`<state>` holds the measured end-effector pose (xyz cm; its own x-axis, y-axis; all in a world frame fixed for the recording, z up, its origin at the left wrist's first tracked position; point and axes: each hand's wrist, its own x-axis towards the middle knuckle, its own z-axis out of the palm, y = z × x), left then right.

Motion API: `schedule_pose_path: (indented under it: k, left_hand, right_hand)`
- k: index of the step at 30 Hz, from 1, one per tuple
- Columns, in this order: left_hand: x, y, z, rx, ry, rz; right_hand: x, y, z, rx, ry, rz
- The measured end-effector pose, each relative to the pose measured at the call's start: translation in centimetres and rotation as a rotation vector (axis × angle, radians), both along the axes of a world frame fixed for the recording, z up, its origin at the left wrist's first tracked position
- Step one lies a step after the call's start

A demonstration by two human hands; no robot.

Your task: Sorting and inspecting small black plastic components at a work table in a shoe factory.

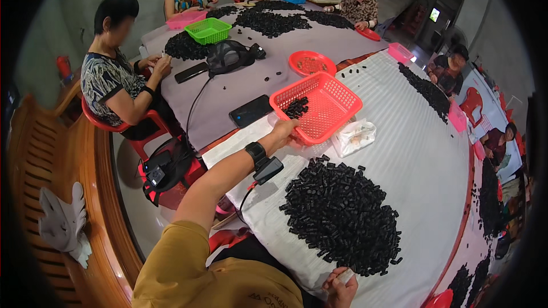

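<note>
My left hand (284, 132) is closed on the near left edge of a red plastic basket (334, 115). A small heap of black pieces (297, 107) lies at the basket's left end. Low in the view, my right hand (341, 290) is curled at the near edge of a large pile of small black cylindrical pieces (342, 217). Something whitish shows at its fingertips; I cannot tell whether it is held or wrapped around a finger. A white packet (355, 137) lies beside the basket, between it and the pile.
A black phone (251, 112) lies left of the basket, and a red round tray (311, 63) stands behind it. Further back are a green basket (208, 31), a black bag (228, 57) and more black piles. Several people sit around the table (428, 154). A wooden bench (51, 194) stands left.
</note>
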<state>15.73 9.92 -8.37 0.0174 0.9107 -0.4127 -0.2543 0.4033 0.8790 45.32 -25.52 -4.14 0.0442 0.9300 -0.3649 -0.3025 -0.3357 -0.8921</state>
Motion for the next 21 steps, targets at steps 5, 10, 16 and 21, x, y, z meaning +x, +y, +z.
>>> schedule_pose_path:
  k: [5, 10, 16, 21]
  left_hand:
    - [-2.1, -0.8, -1.1, 0.056, 0.01, 0.264]
    - [-7.8, -8.8, 1.6, 0.23, 0.091, 0.244]
    - [-11.2, -18.9, 2.4, 0.122, 0.236, 0.144]
    - [-10.0, -21.4, 1.5, 0.095, 0.114, 0.173]
  right_hand:
    - [0.5, -1.1, -0.4, -0.002, 0.005, -0.01]
    - [1.5, -1.9, -1.8, 0.126, 0.076, -0.078]
    - [1.3, -0.9, 0.3, 0.143, 0.035, -0.041]
    - [3.8, -1.4, 2.2, 0.313, -0.123, -0.202]
